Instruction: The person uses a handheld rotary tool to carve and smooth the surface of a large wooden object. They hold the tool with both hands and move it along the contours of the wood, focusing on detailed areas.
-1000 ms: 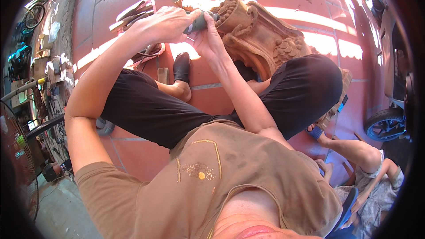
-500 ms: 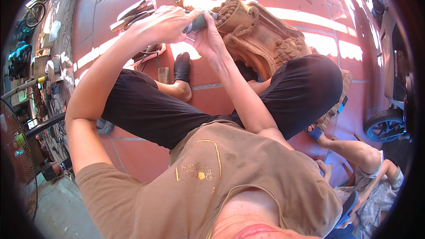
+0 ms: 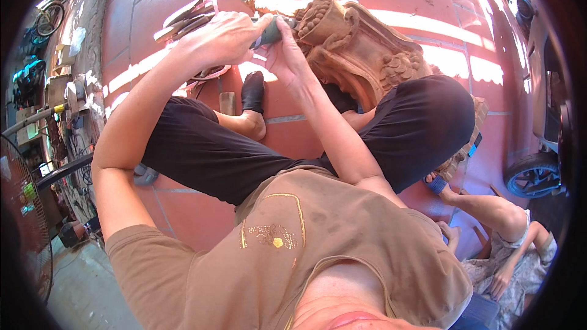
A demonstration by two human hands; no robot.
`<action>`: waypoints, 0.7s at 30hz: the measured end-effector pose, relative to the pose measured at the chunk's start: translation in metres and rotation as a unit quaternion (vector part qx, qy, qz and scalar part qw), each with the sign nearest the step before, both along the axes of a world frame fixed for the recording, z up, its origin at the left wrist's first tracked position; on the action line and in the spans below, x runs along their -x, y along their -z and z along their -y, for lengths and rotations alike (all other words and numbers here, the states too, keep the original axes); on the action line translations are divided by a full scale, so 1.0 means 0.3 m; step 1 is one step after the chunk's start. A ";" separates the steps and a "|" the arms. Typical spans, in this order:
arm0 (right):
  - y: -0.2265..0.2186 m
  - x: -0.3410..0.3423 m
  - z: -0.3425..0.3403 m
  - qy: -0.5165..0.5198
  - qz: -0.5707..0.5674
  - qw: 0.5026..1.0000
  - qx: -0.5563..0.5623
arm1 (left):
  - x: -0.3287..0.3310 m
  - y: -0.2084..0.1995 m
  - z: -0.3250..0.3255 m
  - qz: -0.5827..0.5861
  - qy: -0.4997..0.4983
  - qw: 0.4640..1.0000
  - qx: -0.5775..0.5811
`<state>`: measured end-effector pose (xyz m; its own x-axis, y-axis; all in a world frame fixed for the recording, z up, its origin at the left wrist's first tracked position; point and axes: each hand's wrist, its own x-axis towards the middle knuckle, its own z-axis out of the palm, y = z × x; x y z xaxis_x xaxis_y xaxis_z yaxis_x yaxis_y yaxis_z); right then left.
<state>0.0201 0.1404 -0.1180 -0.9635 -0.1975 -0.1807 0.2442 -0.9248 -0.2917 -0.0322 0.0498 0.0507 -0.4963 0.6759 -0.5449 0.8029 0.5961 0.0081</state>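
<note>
My left hand (image 3: 227, 38) is wrapped round the body of a green die grinder (image 3: 266, 35), fingers pointing right. My right hand (image 3: 285, 55) closes on the tool's front part from below, thumb up along it. The tool's tip meets or nearly meets the rounded end of a brown carved wooden piece (image 3: 361, 52); my fingers and the glare hide the exact contact. Scrolls and clusters of round beads and coin-like discs cover the carving, which lies on the floor in front of my right knee.
Slim hand tools lie in a pink-rimmed basket (image 3: 194, 19) beyond my left hand. A small wooden block (image 3: 227, 103) stands by my dark-socked foot (image 3: 252, 93). At far left is a fan (image 3: 27, 208). Another person (image 3: 513, 256) sits at lower right, near a parked motorbike (image 3: 533, 174).
Both my hands and the grinder have shifted very slightly; the grip is the same. The other person's hand at lower right has moved down, and the blue slipper beside it has dropped from sight.
</note>
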 end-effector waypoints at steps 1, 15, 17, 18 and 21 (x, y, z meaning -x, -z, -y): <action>0.002 0.003 -0.007 0.003 -0.011 1.000 -0.014 | -0.003 -0.001 0.001 -0.010 0.001 1.000 -0.016; 0.001 -0.032 0.050 -0.021 0.036 0.999 0.022 | 0.022 0.017 0.012 0.013 0.024 0.999 0.034; -0.001 -0.019 0.034 -0.013 0.024 1.000 0.014 | 0.014 0.009 0.009 0.005 0.014 1.000 0.025; -0.002 -0.011 0.019 -0.008 0.014 1.000 0.006 | 0.013 0.016 0.012 -0.008 0.013 1.000 0.009; -0.001 -0.003 -0.001 0.009 0.012 1.000 -0.005 | 0.016 0.029 0.003 -0.018 0.015 1.000 -0.005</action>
<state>0.0211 0.1407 -0.1175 -0.9622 -0.1783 -0.2060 0.2347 -0.9263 -0.2947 -0.0371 0.0488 0.0420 -0.4953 0.6964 -0.5193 0.8202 0.5719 -0.0153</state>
